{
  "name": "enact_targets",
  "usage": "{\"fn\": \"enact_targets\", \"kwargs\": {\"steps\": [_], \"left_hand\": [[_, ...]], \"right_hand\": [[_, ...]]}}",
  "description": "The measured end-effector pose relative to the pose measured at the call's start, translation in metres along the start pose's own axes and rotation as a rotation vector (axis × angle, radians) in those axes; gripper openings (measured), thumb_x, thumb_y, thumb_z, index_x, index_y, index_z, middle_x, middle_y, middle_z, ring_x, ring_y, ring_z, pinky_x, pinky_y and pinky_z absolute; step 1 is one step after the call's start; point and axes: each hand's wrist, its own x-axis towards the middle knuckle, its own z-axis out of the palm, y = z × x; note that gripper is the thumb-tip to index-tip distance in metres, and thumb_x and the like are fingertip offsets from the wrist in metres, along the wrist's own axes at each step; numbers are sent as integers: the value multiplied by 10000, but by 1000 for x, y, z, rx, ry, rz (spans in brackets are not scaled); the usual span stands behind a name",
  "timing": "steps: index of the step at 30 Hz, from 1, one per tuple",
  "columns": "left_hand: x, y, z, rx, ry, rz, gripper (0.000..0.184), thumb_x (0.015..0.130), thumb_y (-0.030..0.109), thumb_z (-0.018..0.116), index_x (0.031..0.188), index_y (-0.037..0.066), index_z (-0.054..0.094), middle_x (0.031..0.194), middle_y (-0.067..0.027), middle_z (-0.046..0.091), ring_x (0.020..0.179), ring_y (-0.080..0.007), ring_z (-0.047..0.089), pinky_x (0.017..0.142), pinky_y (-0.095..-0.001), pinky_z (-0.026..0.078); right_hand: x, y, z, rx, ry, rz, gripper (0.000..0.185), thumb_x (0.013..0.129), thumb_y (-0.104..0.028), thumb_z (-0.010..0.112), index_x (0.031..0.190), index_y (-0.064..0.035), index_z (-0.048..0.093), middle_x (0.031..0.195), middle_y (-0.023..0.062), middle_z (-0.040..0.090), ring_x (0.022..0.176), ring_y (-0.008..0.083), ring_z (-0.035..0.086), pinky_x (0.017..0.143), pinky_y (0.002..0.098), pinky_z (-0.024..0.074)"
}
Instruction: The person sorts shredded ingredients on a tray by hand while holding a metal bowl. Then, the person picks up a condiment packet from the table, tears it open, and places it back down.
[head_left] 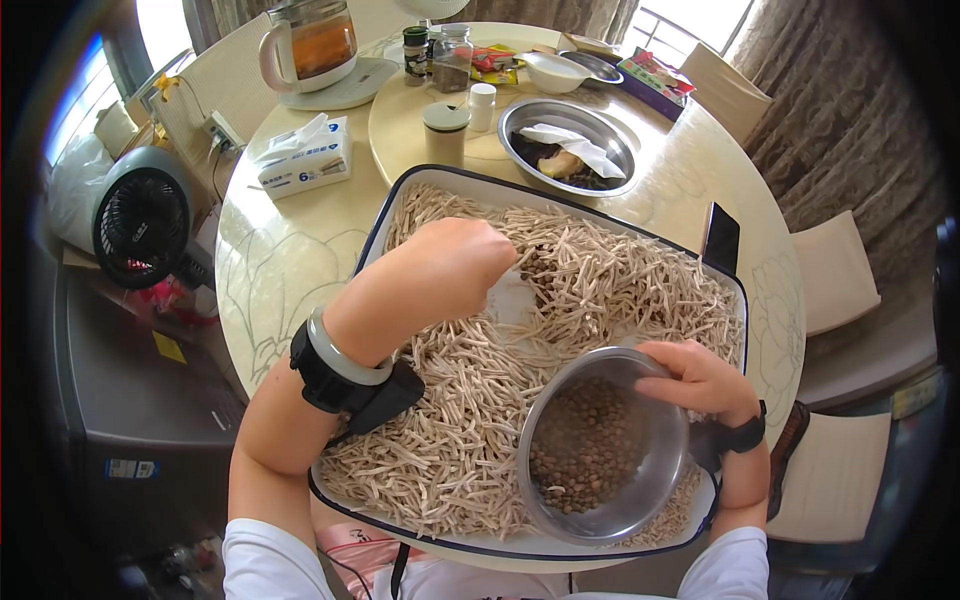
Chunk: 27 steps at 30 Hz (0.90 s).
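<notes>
A large white tray [512, 303] with a dark blue rim holds many pale, thin sticks [455, 430]. My left hand [455, 265] is over the tray's middle, closed with the fingers curled down and away from me. Whatever it may hold is hidden behind the hand. Beside it are small brown round pieces [540, 264] among the sticks. At the front right, my right hand [695, 378] grips the rim of a metal bowl [655, 465], thumb inside the wall. The bowl is tilted towards me and contains many brown round pieces [585, 440].
Behind the tray stand a steel bowl [622, 186] with dark contents, a lidded cup [445, 140], a white bottle [482, 105] and a tissue box [310, 165]. A phone [720, 238] lies by the right rim. A glass kettle [320, 45] and a fan [143, 220] are at left.
</notes>
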Motion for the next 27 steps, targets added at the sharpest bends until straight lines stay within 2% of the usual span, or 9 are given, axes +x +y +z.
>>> {"fn": "enact_targets", "kwargs": {"steps": [5,8,10,11,13,18,20,21,27], "left_hand": [[3,3,-4,53,22,-40,67,654,44,651,710,43,613,699,-124,623,745,-352,616,662,-437,492],[6,13,-20,-111,-42,-30,74,675,46,668,747,40,653,713,-101,649,719,-279,644,656,-382,507],[8,22,-29,-526,-175,81,140,722,38,709,862,42,705,773,-64,686,734,-167,668,679,-298,525],[9,26,-28,-525,-177,84,140,722,38,709,862,42,705,773,-64,686,734,-167,668,679,-298,525],[8,34,-24,-1034,-223,321,215,755,19,735,967,52,721,841,-39,702,776,-101,668,718,-242,527],[14,22,-18,-748,46,195,177,797,-5,695,968,40,710,891,-67,707,800,-150,682,731,-275,540],[22,-2,-3,-231,196,194,129,802,7,684,929,18,700,864,-95,689,803,-234,670,716,-333,537],[23,-6,-2,-238,176,202,82,804,26,677,883,8,690,855,-114,669,819,-298,644,717,-376,527],[22,-4,6,-141,122,245,51,783,47,677,828,25,683,856,-98,661,820,-314,632,744,-408,513]], "right_hand": [[0,-8,-1,3,-17,97,358,934,-192,606,1243,-15,571,884,114,669,755,193,644,693,300,501],[0,-6,-1,13,-25,113,355,934,-187,608,1242,-14,574,889,108,671,768,178,642,703,296,500],[0,-7,-2,10,-29,115,355,935,-188,607,1242,-14,574,883,110,669,757,183,642,696,295,501],[-1,-8,-2,9,-33,119,355,935,-189,606,1242,-14,574,877,112,668,745,188,643,689,295,501],[-1,-5,-2,7,-27,93,355,937,-192,605,1243,-15,573,864,114,665,730,195,643,675,297,500],[-1,-4,-2,-12,-30,88,347,940,-197,601,1239,-23,574,818,114,655,678,214,636,635,303,493],[-1,-1,-1,-26,-9,40,335,940,-197,599,1230,-31,578,792,108,645,658,209,628,620,306,487],[-1,-1,-1,-25,-6,40,335,940,-197,599,1230,-31,578,792,108,645,658,209,628,620,306,487],[-1,2,-1,-22,-26,24,318,942,-196,595,1214,-33,581,757,100,625,630,205,615,598,304,478]]}}
